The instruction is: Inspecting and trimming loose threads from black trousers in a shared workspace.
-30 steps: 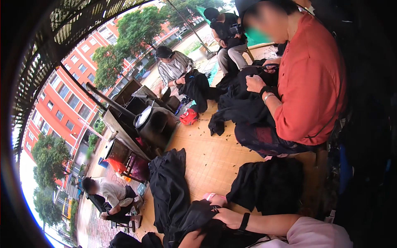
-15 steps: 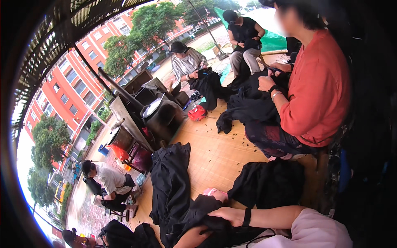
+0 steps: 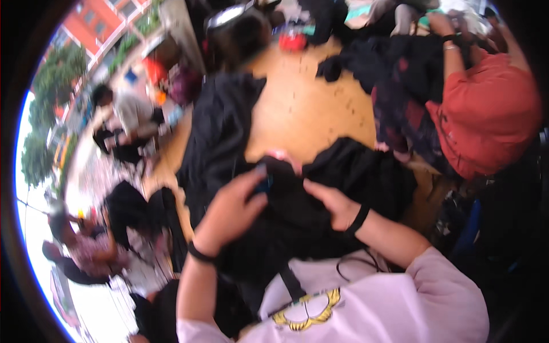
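Note:
Black cloth (image 3: pixel 291 211), apparently a garment, lies gathered over my lap. My left hand (image 3: pixel 229 214), with a dark band at the wrist, is over its left part. A small blue thing (image 3: pixel 265 183) shows between its thumb and forefinger, too blurred to name. On the cloth's right side my right hand (image 3: pixel 337 207) pinches the fabric, its thumb stretched toward the middle. That wrist also wears a black band. The fingertips beneath the fabric are hidden.
More black cloth lies on the tan mat (image 3: pixel 303 103), left (image 3: pixel 214 126) and right (image 3: pixel 366 171). A person in a red top (image 3: pixel 486 114) sits close on the right. Other people sit at left with dark cloth. A round dark stove (image 3: pixel 237 31) and a red bundle (image 3: pixel 293 42) stand farther off.
The view has tipped down toward my lap. My left hand has come up over the cloth with a small blue thing in it. My right hand now holds the cloth nearer my body.

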Available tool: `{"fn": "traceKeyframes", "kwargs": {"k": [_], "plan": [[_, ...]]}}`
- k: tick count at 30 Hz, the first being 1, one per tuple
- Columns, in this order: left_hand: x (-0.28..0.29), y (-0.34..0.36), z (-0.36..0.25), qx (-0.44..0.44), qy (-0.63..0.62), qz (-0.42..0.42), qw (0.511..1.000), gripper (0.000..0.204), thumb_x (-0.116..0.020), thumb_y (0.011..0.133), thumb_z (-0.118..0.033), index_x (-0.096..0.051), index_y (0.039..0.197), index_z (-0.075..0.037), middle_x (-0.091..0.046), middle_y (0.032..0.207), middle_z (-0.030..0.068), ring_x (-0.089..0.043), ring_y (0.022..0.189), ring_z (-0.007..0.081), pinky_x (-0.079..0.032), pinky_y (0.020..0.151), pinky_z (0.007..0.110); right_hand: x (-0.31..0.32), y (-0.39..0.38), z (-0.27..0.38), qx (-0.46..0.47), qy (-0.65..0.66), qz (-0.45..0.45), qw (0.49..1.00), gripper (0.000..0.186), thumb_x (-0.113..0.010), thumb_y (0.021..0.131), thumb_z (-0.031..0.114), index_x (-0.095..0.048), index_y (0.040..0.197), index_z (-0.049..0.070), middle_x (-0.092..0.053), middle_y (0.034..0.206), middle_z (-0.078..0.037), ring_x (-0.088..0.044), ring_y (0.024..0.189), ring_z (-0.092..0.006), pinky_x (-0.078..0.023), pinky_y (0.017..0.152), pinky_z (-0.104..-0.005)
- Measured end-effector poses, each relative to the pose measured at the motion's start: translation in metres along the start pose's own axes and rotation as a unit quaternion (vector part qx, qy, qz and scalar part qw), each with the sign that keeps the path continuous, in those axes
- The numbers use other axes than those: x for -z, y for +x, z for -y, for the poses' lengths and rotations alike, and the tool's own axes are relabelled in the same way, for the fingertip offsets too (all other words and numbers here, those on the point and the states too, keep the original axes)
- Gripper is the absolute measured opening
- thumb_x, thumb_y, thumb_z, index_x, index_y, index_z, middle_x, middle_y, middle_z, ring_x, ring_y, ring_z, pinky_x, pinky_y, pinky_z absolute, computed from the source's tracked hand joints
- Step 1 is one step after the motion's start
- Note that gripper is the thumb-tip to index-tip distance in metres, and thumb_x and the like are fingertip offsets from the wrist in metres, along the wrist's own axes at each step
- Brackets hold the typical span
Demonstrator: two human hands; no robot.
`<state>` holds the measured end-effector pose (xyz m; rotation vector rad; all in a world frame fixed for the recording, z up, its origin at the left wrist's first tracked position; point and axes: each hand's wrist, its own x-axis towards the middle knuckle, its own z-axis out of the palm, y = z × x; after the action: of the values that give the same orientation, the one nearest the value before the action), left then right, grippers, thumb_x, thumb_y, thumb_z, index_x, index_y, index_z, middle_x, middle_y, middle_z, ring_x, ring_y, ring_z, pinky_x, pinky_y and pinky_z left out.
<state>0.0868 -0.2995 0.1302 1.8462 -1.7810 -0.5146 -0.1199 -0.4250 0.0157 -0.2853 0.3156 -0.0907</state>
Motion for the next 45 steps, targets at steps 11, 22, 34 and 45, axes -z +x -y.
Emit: {"fn": "traceKeyframes", "kwargs": {"k": [11,22,34,45], "plan": [[-0.007,-0.004,0.032,0.147,-0.275,-0.086,0.946,0.032,-0.058,0.093,0.003,-0.063,0.124,0.001,-0.069,0.116,0.0078,-0.065,0.11,0.0158,-0.049,0.098,0.027,-0.027,0.002,0.003,0.028,0.045,0.066,0.996,0.052,-0.047,0.106,0.039,-0.043,0.147,0.006,-0.056,0.142,-0.008,-0.057,0.126,-0.0217,-0.045,0.109,-0.0377],[-0.048,-0.03,-0.009,0.067,-0.037,-0.056,0.996,0.026,-0.075,0.073,-0.003,-0.071,0.1,-0.003,-0.061,0.114,0.0155,-0.062,0.105,0.0345,-0.052,0.091,0.04,-0.035,0.014,-0.002,0.095,0.058,0.086,0.99,0.059,-0.045,0.104,0.048,-0.05,0.142,0.004,-0.062,0.135,-0.012,-0.062,0.121,-0.0243,-0.048,0.106,-0.0386],[-0.042,-0.048,-0.015,0.069,-0.041,-0.243,0.967,0.019,-0.065,0.078,0.011,-0.068,0.094,0.0,-0.063,0.1,0.0126,-0.065,0.091,0.0266,-0.051,0.081,0.032,-0.042,0.004,-0.005,0.1,0.072,0.088,0.988,0.051,-0.055,0.102,0.034,-0.051,0.141,0.001,-0.062,0.136,-0.014,-0.06,0.124,-0.0276,-0.045,0.109,-0.0426],[-0.034,-0.08,0.027,0.29,-0.534,-0.221,0.763,0.017,-0.054,0.104,-0.014,-0.067,0.105,-0.003,-0.069,0.088,-0.002,-0.064,0.079,0.0056,-0.052,0.076,0.021,-0.028,0.0,0.001,0.052,-0.103,-0.092,0.989,0.037,-0.061,0.096,0.006,-0.059,0.131,-0.004,-0.066,0.129,-0.013,-0.065,0.115,-0.0236,-0.049,0.105,-0.0379]]}}
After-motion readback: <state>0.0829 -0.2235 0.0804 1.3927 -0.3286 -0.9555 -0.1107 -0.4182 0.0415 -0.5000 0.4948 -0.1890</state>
